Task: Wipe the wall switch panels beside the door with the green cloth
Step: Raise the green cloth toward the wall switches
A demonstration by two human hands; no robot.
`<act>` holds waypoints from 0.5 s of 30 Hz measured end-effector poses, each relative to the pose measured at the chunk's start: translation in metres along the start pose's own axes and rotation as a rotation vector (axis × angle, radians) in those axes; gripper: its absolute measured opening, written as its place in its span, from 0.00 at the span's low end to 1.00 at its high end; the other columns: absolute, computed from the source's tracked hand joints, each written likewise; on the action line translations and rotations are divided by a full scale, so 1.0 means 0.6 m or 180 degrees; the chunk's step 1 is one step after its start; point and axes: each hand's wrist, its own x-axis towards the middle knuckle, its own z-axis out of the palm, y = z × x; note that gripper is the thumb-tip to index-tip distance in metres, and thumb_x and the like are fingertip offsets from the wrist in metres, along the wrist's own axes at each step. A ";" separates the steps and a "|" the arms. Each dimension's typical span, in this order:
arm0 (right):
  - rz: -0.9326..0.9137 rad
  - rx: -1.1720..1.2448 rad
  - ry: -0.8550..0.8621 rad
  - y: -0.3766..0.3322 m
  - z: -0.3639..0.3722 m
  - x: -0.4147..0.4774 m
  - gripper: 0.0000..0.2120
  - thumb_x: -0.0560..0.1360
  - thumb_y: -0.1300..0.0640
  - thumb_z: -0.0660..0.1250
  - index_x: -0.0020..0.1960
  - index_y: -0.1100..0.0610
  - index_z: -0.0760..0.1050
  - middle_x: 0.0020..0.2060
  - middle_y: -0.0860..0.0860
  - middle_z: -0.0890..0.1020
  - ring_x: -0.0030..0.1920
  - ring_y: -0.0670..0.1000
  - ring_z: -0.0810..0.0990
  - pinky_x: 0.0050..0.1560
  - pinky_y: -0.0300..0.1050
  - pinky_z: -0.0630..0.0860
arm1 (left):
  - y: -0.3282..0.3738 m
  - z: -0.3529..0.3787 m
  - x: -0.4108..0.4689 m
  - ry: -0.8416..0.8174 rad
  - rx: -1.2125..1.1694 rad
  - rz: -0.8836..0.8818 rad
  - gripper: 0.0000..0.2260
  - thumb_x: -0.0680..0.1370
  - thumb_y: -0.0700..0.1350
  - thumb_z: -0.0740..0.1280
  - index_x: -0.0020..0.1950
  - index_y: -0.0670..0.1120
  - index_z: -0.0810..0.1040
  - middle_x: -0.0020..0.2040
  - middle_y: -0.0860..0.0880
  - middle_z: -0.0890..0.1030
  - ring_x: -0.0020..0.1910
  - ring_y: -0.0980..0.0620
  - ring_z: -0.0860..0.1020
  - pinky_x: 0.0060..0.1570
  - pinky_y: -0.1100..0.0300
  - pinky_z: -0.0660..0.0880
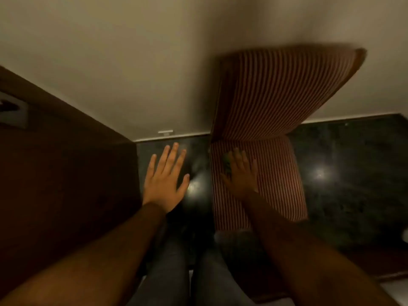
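Note:
I look down along both outstretched arms. My left hand (166,180) is open with its fingers spread, held over the dark glossy floor and holding nothing. My right hand (241,173) reaches forward, back of the hand up, in front of a striped panel. A small patch of the green cloth (226,161) shows by its index finger; most of the cloth is hidden under the hand. No switch panel is in view. The frame is dim and blurred.
A brown door (66,173) with a metal handle plate (13,111) fills the left. A beige wall (132,62) runs across the top. A red-and-white striped panel (282,89) leans on the wall, mirrored in the dark floor (353,173). My legs are below.

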 end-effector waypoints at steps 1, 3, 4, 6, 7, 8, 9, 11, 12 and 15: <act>0.0040 -0.0014 -0.0104 0.007 0.024 0.020 0.40 0.86 0.38 0.56 0.87 0.51 0.39 0.87 0.52 0.39 0.86 0.56 0.37 0.84 0.65 0.39 | -0.004 0.028 0.001 -0.0162 0.0034 -0.0018 0.35 0.88 0.61 0.54 0.94 0.50 0.55 0.94 0.49 0.47 0.93 0.48 0.48 0.90 0.45 0.40; 0.0204 -0.0019 -0.0178 0.024 0.055 0.054 0.40 0.86 0.38 0.57 0.87 0.51 0.40 0.87 0.52 0.40 0.87 0.57 0.37 0.84 0.66 0.40 | -0.016 0.066 0.002 -0.0292 0.0070 -0.0059 0.35 0.88 0.62 0.53 0.94 0.51 0.53 0.94 0.50 0.46 0.93 0.48 0.47 0.90 0.43 0.44; 0.0277 0.0003 -0.0193 0.034 0.071 0.069 0.40 0.86 0.38 0.57 0.88 0.51 0.41 0.87 0.53 0.40 0.87 0.57 0.38 0.84 0.66 0.39 | -0.020 0.078 -0.002 -0.0349 0.0099 -0.0031 0.35 0.88 0.62 0.53 0.94 0.51 0.53 0.94 0.50 0.47 0.93 0.48 0.47 0.90 0.41 0.46; 0.0311 0.0007 -0.0161 0.049 0.093 0.105 0.41 0.85 0.36 0.58 0.88 0.51 0.42 0.87 0.53 0.42 0.87 0.58 0.38 0.84 0.67 0.37 | -0.029 0.106 0.001 -0.0444 0.0049 0.0002 0.34 0.88 0.62 0.53 0.94 0.51 0.54 0.94 0.49 0.48 0.93 0.47 0.49 0.90 0.40 0.48; 0.0330 0.0026 -0.0171 0.055 0.102 0.122 0.42 0.84 0.35 0.58 0.88 0.50 0.42 0.87 0.53 0.42 0.86 0.58 0.38 0.83 0.68 0.36 | -0.036 0.116 0.006 -0.0481 0.0055 -0.0006 0.34 0.88 0.62 0.53 0.94 0.51 0.54 0.94 0.49 0.49 0.93 0.47 0.49 0.90 0.39 0.49; 0.0317 0.0045 -0.0173 0.062 0.111 0.137 0.43 0.84 0.33 0.59 0.88 0.49 0.41 0.87 0.53 0.42 0.86 0.59 0.38 0.82 0.69 0.36 | -0.042 0.124 0.010 -0.0497 0.0014 0.0012 0.34 0.89 0.62 0.52 0.94 0.51 0.54 0.94 0.49 0.49 0.93 0.47 0.49 0.90 0.39 0.50; 0.0317 0.0054 -0.0247 0.067 0.117 0.150 0.44 0.83 0.32 0.59 0.87 0.47 0.40 0.87 0.52 0.41 0.86 0.59 0.37 0.81 0.71 0.36 | -0.046 0.132 0.014 -0.0530 0.0047 -0.0014 0.34 0.89 0.62 0.51 0.94 0.51 0.53 0.94 0.49 0.49 0.93 0.47 0.49 0.90 0.39 0.50; 0.0350 0.0100 -0.0469 0.073 0.128 0.172 0.44 0.82 0.30 0.59 0.87 0.42 0.38 0.86 0.51 0.38 0.86 0.60 0.35 0.79 0.76 0.36 | -0.048 0.144 0.023 -0.0608 0.0048 -0.0062 0.34 0.89 0.62 0.51 0.94 0.51 0.53 0.94 0.49 0.49 0.93 0.46 0.49 0.90 0.38 0.51; 0.0392 0.0152 -0.0570 0.075 0.135 0.182 0.44 0.81 0.30 0.60 0.86 0.40 0.38 0.86 0.50 0.36 0.85 0.61 0.34 0.78 0.78 0.37 | -0.047 0.148 0.027 -0.0627 0.0037 -0.0069 0.34 0.90 0.62 0.51 0.94 0.51 0.53 0.94 0.48 0.49 0.93 0.46 0.49 0.90 0.38 0.51; 0.0539 0.0394 -0.0703 0.079 0.152 0.197 0.43 0.81 0.32 0.64 0.85 0.36 0.40 0.86 0.49 0.36 0.85 0.61 0.33 0.77 0.81 0.43 | -0.051 0.164 0.033 -0.0631 0.0025 -0.0027 0.34 0.90 0.63 0.51 0.94 0.51 0.53 0.94 0.48 0.49 0.93 0.46 0.49 0.90 0.37 0.52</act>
